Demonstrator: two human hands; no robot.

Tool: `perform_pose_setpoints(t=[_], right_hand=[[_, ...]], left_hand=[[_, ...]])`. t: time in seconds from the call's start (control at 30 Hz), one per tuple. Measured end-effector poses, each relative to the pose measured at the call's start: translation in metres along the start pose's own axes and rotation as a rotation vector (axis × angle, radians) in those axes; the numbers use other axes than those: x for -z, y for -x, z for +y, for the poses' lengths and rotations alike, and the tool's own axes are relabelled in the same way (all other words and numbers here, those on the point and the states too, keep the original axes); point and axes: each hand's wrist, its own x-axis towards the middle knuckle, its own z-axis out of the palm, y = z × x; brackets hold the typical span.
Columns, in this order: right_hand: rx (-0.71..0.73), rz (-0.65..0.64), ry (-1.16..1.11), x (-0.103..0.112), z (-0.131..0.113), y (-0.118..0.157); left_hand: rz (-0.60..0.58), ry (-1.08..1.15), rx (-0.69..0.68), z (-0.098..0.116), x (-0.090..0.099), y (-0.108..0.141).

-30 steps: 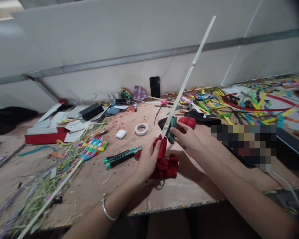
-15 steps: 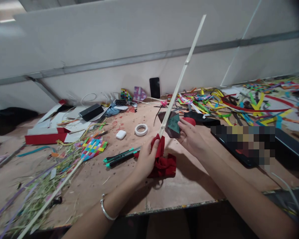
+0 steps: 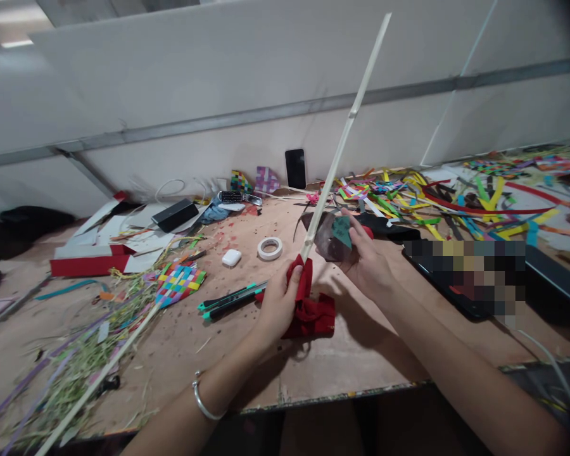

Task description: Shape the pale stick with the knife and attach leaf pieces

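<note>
Craft workspace, stained worktable [image 3: 323, 373], utility knives [image 3: 230, 306], scattered coloured strips [image 3: 494, 197]

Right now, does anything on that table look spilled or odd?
Yes: reddish blotches, possibly stains, mark the tabletop beyond the small white case. Loose pale shreds also lie strewn at left, looking untidy beside the woven piece.

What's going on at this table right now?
Someone is working with both hands. The left hand grips red fabric at the lower end of a pale stick, which slants upward. The right hand holds a dark piece with a green patch, partly behind the stick. A tape roll lies on the table beyond the left hand.
</note>
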Motion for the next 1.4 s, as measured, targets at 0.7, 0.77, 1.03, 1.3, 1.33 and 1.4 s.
perform_pose_setpoints(t=[0.7, 0.77, 1.03, 1.3, 1.33, 1.4], right_hand=[[-0.017, 0.016, 0.261, 0.005, 0.014, -0.003], [-0.036, 0.017, 0.265, 0.003, 0.014, -0.003], [0.002, 0.178, 0.161, 0.005, 0.013, -0.007], [0.004, 0.069, 0.374, 0.006, 0.017, -0.001], [-0.001, 0.075, 0.376, 0.004, 0.017, 0.000], [-0.016, 0.077, 0.387, 0.001, 0.018, 0.003]], left_hand=[[-0.069, -0.127, -0.032, 0.001, -0.006, 0.007], [-0.086, -0.187, -0.042, 0.001, -0.005, 0.006], [-0.126, -0.295, -0.063, 0.000, -0.005, 0.005], [-0.130, -0.303, -0.040, -0.002, -0.003, 0.005], [-0.129, -0.305, -0.036, -0.002, -0.003, 0.005], [-0.121, -0.294, -0.032, -0.002, -0.003, 0.004]])
